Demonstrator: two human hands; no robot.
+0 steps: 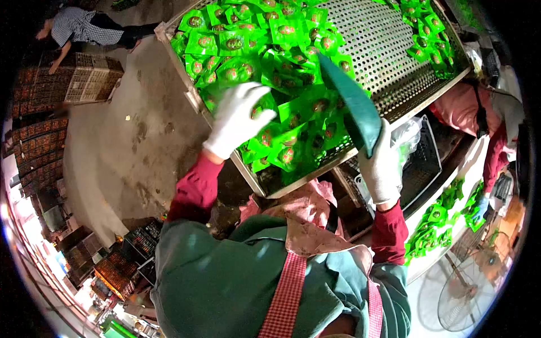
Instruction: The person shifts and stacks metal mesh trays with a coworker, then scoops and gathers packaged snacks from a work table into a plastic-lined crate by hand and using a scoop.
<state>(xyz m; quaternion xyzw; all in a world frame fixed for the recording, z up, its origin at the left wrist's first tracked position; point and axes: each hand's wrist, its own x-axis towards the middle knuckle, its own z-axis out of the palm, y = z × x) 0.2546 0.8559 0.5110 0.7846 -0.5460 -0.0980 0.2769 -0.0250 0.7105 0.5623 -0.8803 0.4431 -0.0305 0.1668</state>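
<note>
Many small green packets (234, 42) with a reddish-brown print lie heaped in a metal tray (372, 34) with a perforated bottom. My left hand (238, 115), in a white glove, is over the near left part of the heap, its fingers apart and curved, with no packet held. In a white glove too, my right hand (380, 169) is wrapped round the near end of a dark green flat tool (355, 104). The tool slants up and left over the packets, beside the bare perforated part of the tray.
A person (84, 28) bends by brown crates (93, 79) at the upper left. Another person's red sleeve (496, 152) is at the right, near more green packets (431, 231). A black crate (422, 160) sits below the tray; a fan (468, 290) stands lower right.
</note>
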